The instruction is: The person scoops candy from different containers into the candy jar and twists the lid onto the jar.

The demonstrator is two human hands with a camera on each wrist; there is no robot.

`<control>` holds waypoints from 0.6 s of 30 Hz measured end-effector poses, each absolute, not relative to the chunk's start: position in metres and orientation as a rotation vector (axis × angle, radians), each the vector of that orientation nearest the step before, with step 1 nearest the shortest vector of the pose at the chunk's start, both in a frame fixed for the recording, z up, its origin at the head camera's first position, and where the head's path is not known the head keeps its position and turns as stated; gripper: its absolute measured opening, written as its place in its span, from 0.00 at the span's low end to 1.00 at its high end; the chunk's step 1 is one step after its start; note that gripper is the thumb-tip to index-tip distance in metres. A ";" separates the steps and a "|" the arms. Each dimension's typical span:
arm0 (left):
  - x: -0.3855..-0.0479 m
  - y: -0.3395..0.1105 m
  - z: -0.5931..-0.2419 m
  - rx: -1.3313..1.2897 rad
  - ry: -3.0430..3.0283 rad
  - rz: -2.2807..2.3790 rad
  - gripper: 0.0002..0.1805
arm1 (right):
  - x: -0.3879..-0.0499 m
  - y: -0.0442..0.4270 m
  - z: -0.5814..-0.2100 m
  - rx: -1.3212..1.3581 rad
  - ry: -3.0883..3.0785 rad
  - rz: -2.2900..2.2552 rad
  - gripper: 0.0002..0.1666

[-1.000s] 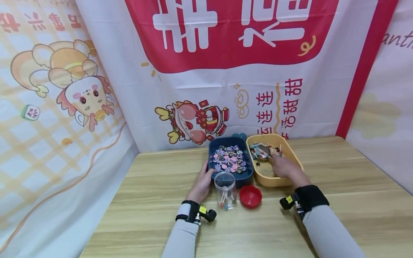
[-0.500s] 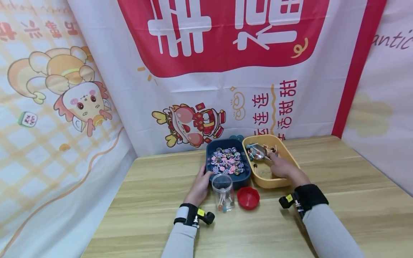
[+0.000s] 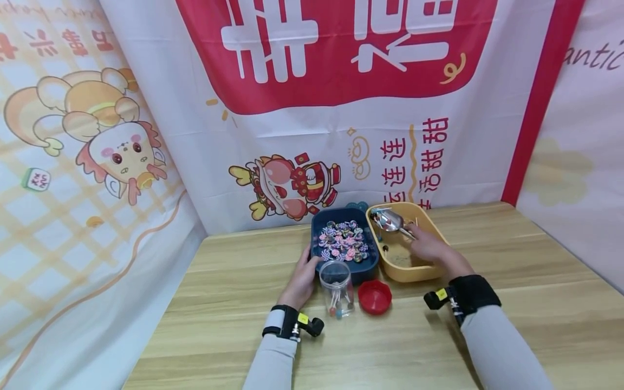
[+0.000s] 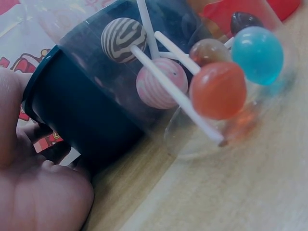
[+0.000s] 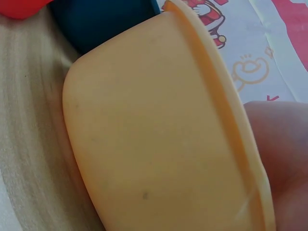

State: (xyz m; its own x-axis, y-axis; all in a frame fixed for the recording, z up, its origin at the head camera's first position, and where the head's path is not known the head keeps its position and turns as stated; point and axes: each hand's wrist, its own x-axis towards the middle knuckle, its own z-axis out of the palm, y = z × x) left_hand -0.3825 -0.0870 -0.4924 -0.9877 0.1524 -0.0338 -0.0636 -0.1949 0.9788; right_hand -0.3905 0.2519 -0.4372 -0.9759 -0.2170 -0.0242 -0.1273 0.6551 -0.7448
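Left hand (image 3: pixel 299 283) grips the boxy navy plastic tub (image 4: pixel 82 113), right hand (image 3: pixel 431 247) the silver metal scoop (image 3: pixel 391 221) beside it, so I'd lift level.

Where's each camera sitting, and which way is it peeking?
Head: worn on the head, facing forward and down at the blue bin and yellow bin; left hand, right hand and sleeves show.
Left wrist: worn there, facing the clear jar of lollipops; part of that hand shows.
Right wrist: worn there, facing the yellow bin's outer wall; part of that hand shows.
Both wrist views share the blue bin and red lid.
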 end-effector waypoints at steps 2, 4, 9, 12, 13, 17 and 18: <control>-0.382 -0.088 -0.493 0.097 1.904 2.326 0.39 | -0.391 0.253 -0.437 -0.324 2.755 -1.281 0.37; -0.382 -0.088 -0.494 0.106 1.914 2.331 0.39 | -0.392 0.254 -0.437 -0.394 2.775 -1.316 0.36; -0.382 -0.090 -0.496 0.104 1.912 2.330 0.39 | -0.387 0.256 -0.427 -0.518 2.768 -1.385 0.32; -0.382 -0.090 -0.496 0.110 1.885 2.343 0.40 | -0.380 0.259 -0.414 -0.474 2.754 -1.371 0.31; -0.382 -0.090 -0.495 0.123 1.879 2.352 0.41 | -0.378 0.260 -0.410 -0.459 2.760 -1.358 0.30; -0.381 -0.087 -0.494 0.151 1.849 2.384 0.46 | -0.371 0.264 -0.398 -0.428 2.747 -1.354 0.30; -0.380 -0.086 -0.493 0.141 1.846 2.386 0.48 | -0.369 0.264 -0.396 -0.418 2.744 -1.346 0.31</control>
State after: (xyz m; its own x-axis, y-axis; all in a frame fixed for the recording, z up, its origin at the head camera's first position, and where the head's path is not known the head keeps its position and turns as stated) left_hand -0.3799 -0.0862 -0.4929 -0.9883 0.1525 -0.0004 -0.0387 -0.2482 0.9679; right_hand -0.3694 0.2644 -0.3960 -0.9617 -0.2657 0.0672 -0.2157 0.5829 -0.7834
